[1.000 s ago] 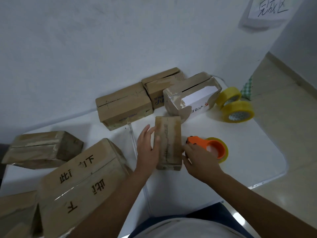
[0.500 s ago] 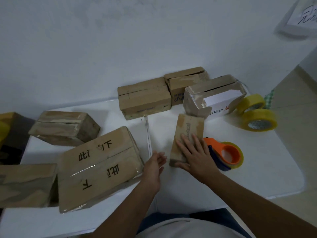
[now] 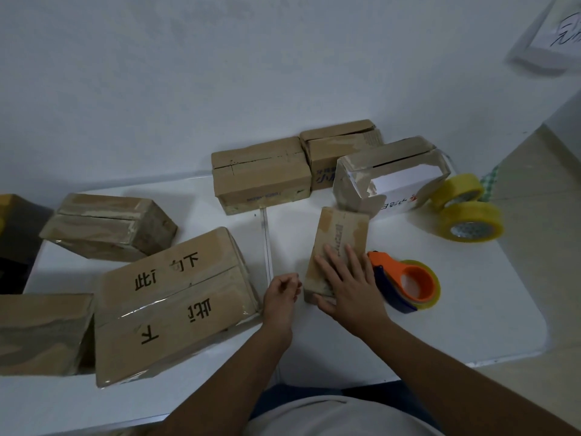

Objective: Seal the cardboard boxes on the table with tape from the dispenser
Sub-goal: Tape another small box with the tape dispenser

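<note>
at your left, the large printed box (image 3: 176, 303) looks sealed, clear tape shining along its seam. your left hand (image 3: 280, 297) rests loosely curled on the table (image 3: 471, 325), holding nothing. your right hand (image 3: 349, 278) presses flat, fingers spread, on the small box (image 3: 341, 234), probably smoothing tape. the dispenser (image 3: 405, 283) lies just beside it. the white box (image 3: 390, 180) at the back stands open, contents unclear, so it's probably still to do.

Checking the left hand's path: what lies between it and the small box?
Nothing: in the head view only a narrow strip of bare white table separates the left hand from the small box, which the right hand presses flat.
</note>
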`<action>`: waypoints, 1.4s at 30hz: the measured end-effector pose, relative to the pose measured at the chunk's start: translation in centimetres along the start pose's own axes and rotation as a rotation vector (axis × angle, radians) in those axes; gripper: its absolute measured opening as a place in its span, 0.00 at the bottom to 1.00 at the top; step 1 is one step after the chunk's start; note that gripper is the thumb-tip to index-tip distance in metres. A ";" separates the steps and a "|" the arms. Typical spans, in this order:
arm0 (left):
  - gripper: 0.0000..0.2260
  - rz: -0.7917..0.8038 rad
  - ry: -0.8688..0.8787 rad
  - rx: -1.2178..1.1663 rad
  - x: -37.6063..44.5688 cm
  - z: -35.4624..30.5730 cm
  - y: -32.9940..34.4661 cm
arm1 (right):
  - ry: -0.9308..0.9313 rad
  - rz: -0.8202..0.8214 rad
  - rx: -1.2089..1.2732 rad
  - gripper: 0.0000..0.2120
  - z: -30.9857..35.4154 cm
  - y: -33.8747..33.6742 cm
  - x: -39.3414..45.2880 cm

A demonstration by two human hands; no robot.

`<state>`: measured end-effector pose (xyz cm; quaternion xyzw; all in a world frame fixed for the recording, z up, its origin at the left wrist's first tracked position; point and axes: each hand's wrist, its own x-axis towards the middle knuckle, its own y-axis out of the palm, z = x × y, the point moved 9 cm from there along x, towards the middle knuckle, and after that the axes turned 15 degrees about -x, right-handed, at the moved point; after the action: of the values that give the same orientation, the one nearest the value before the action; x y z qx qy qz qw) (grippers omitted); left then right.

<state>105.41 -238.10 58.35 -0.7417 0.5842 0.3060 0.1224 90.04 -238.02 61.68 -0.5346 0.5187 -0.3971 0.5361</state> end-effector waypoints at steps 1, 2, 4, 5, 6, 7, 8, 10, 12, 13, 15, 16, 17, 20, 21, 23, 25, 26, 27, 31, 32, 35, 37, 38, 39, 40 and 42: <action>0.05 0.019 0.005 0.027 0.2 0.1 0.2 | 0.002 -0.001 0.007 0.36 -0.1 0.1 0.0; 0.05 0.035 0.005 0.056 0.4 0.3 0.4 | 0.002 -0.005 0.010 0.36 -0.1 0.1 0.0; 0.05 0.063 -0.005 0.127 0.7 0.7 0.8 | -0.005 -0.003 0.002 0.36 -0.1 0.3 0.0; 0.05 0.076 -0.013 0.157 0.8 1.0 1.0 | -0.007 0.000 -0.005 0.36 -0.1 0.4 0.0; 0.05 0.084 -0.027 0.181 0.8 1.2 1.1 | -0.004 -0.001 -0.010 0.36 -0.2 0.5 0.0; 0.05 0.086 -0.048 0.192 0.8 1.5 1.1 | 0.002 -0.006 -0.013 0.36 -0.2 0.5 0.0; 0.07 0.084 -0.074 0.189 0.8 1.8 1.1 | 0.006 -0.007 -0.016 0.37 -0.2 0.5 0.0; 0.10 0.078 -0.108 0.170 0.9 2.2 1.1 | 0.007 -0.003 -0.017 0.37 -0.2 0.5 -0.1; 0.10 0.055 -0.107 0.179 0.7 2.0 1.3 | 0.005 -0.007 -0.014 0.36 -0.1 0.4 -0.1; 0.10 0.028 -0.105 0.186 0.7 1.7 1.3 | 0.004 -0.010 -0.015 0.36 -0.1 0.3 -0.1; 0.13 -0.009 -0.083 0.191 0.6 0.8 1.0 | 0.001 -0.015 -0.012 0.36 -0.2 0.3 -0.1; 0.15 0.005 -0.071 0.181 0.6 0.4 1.0 | 0.001 -0.016 -0.010 0.36 -0.2 0.3 -0.1; 0.15 0.039 -0.063 0.171 0.6 0.1 1.1 | 0.002 -0.016 -0.009 0.36 -0.2 0.3 -0.1; 0.12 0.190 -0.016 0.264 -0.1 -1.1 2.3 | 0.000 -0.020 -0.027 0.36 -0.1 0.4 -0.1; 0.12 0.250 0.031 0.350 -0.5 -1.6 2.8 | -0.001 -0.022 -0.036 0.36 -0.1 0.5 -0.1; 0.14 0.356 0.139 0.506 -1.1 -2.5 3.7 | -0.003 -0.019 -0.041 0.36 -0.1 0.6 -0.1; 0.17 0.465 0.240 0.651 -1.3 -2.9 4.1 | 0.001 -0.015 -0.036 0.36 -0.1 0.6 0.0; 0.18 0.505 0.279 0.721 -1.4 -3.1 4.2 | 0.001 -0.011 -0.035 0.36 -0.1 0.5 0.0; 0.19 0.523 0.302 0.777 -1.2 -3.3 4.1 | -0.001 -0.006 -0.036 0.36 0.0 0.5 0.0; 0.18 0.619 0.357 1.023 -0.2 -4.0 4.8 | -0.019 -0.003 -0.036 0.35 0.0 0.5 0.0; 0.19 0.669 0.365 1.115 0.0 -4.1 5.3 | -0.022 0.002 -0.029 0.35 0.1 0.6 0.0; 0.23 0.766 0.356 1.356 1.2 -4.6 6.0 | -0.033 0.032 0.023 0.36 0.3 0.8 0.1; 0.27 0.776 0.386 1.446 1.9 -5.6 6.4 | -0.024 0.020 0.116 0.36 0.1 -0.2 0.4; 0.29 0.754 0.420 1.487 2.3 -6.5 6.5 | -0.013 0.007 0.208 0.36 0.0 -1.0 0.6; 0.30 0.718 0.444 1.523 2.6 -7.4 6.5 | 0.004 -0.002 0.330 0.35 -0.4 -1.9 0.7; 0.33 0.667 0.448 1.535 2.9 -8.3 6.4 | 0.035 -0.018 0.463 0.33 -1.0 -3.0 0.8; 0.35 0.548 0.493 1.481 2.9 -9.8 6.9 | 0.141 -0.095 0.668 0.26 -2.8 -4.5 0.9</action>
<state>102.33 -247.69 65.48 -0.3462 0.8046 -0.3107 0.3689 87.98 -239.84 66.32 -0.3244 0.3706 -0.6055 0.6251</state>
